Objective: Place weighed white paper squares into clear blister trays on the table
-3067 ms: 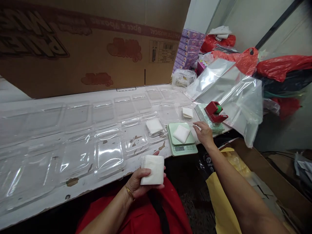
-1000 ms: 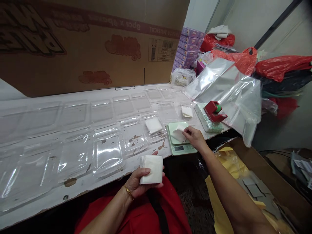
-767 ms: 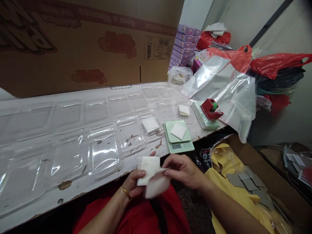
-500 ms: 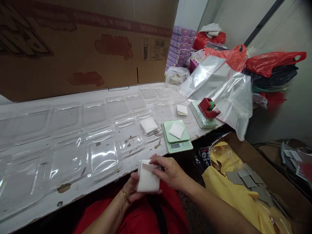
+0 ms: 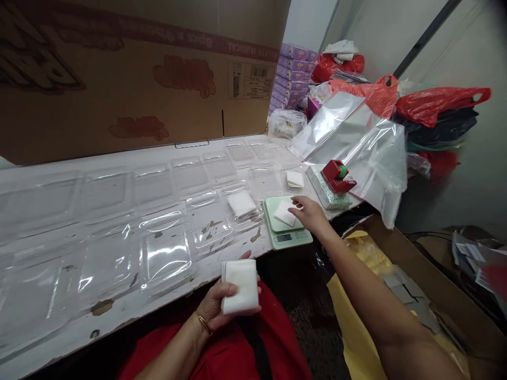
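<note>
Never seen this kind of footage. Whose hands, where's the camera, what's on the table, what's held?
No machine: a person works bare-handed, filmed by one camera worn on the head, looking forward and down. The left hand holds a stack of white squares. The right hand has its fingers at a white pile on a green digital scale; whether they grip it, I can't tell. Rows of clear plastic trays lie on the white table; two hold white squares too. A red tape dispenser sits right of the scale, and a large cardboard box stands behind.
</note>
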{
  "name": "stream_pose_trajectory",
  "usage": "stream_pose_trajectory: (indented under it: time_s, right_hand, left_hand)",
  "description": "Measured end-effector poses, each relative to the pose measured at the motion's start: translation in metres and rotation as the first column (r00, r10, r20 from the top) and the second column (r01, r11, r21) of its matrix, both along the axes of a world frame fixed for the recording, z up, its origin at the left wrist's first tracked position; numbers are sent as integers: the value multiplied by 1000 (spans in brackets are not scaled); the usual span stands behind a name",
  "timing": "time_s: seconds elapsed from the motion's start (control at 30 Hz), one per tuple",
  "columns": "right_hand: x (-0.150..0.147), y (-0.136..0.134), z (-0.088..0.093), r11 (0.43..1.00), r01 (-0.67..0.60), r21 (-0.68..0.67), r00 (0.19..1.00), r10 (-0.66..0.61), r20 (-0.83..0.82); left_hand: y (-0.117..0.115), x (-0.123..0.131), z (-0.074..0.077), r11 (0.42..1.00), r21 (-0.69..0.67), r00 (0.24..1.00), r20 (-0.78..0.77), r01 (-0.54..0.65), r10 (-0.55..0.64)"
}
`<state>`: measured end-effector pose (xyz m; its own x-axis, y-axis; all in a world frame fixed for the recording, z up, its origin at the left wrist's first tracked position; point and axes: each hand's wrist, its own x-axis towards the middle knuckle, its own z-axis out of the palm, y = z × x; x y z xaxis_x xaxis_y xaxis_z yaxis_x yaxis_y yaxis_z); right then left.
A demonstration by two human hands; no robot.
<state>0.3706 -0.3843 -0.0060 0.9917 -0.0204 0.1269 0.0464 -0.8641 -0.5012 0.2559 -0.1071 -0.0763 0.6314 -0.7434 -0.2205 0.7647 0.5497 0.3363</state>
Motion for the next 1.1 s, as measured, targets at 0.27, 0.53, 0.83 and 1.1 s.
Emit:
stream_pose_trajectory:
  time_s: [0.27, 0.53, 0.83, 1.1]
  right_hand:
    - [61, -31, -22, 986, -25, -165, 945, -31, -326]
    - [56, -28, -25, 993, -63, -102, 942, 25, -334]
    - [87, -36, -20, 844, -186, 502, 927, 320, -196]
    - [219, 11, 4, 887, -407, 218, 799, 462, -385]
  left_hand:
    - [3, 0, -3, 999, 18, 999, -9, -34, 34]
    - [-1, 6, -3, 999, 12, 998, -39, -39, 40]
    - [2, 29, -2, 998, 24, 997, 59, -54, 53]
    - [5, 57, 8, 990, 59, 987, 106, -125, 118]
